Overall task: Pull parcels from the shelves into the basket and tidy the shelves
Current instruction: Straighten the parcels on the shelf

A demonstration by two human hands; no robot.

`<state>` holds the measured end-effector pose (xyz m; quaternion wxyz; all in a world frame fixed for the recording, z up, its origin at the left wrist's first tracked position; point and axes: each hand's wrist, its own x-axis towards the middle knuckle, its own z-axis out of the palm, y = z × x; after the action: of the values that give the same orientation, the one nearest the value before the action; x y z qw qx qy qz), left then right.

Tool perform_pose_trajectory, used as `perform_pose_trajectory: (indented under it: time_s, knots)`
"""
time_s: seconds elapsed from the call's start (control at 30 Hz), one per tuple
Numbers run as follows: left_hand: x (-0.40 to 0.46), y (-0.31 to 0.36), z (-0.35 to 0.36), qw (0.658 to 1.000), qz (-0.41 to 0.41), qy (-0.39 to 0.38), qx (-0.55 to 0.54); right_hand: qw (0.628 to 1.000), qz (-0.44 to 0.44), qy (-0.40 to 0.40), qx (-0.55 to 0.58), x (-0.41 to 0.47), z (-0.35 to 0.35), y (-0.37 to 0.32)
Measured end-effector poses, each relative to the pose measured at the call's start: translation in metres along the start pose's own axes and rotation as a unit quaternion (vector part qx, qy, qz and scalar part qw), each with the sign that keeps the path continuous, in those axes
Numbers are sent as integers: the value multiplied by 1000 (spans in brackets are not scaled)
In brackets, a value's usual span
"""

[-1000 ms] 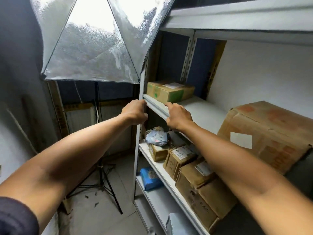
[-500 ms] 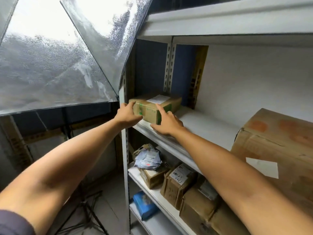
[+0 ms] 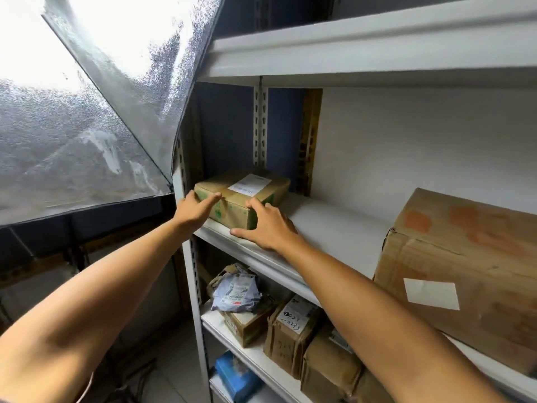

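Here, both hands are on a small cardboard parcel (image 3: 242, 197) that sits at the left end of the upper shelf (image 3: 334, 228), close to its front edge. The left hand (image 3: 195, 209) lays straight, extended fingers (image 3: 213, 197) along the parcel's left face, touching rather than curling round it. The right hand (image 3: 266, 225) bends its fingers (image 3: 254, 203) over the near right corner, with the thumb stretched flat along the shelf at the parcel's base. Neither hand has the parcel lifted; it rests on the shelf.

To do this well, the hands should likely squeeze the parcel from both sides and slide it toward the front edge before taking its weight, staying clear of the upright post (image 3: 186, 228) just left of it.

Farther right on the same shelf stands a large cardboard box (image 3: 470, 271), well apart. On the shelf below lie a grey mailer bag (image 3: 236, 290) and several taped boxes (image 3: 290, 330). No basket is in view.
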<state>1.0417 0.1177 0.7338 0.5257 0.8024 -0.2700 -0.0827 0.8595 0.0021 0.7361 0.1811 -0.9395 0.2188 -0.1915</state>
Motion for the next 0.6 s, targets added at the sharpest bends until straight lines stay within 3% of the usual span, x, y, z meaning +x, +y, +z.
perform_pose_trajectory:
  time_s: [0.23, 0.43, 0.6]
  knots:
    - [-5, 16, 2, 987, -51, 18, -151, 998, -27, 6, 63, -23, -13, 17]
    - [-37, 17, 0, 958, -154, -16, -242, 993, -37, 33, 110, -45, -21, 12]
    - [-81, 11, -5, 923, -198, -80, -321, 972, 19, 108, 208, -57, -25, 7]
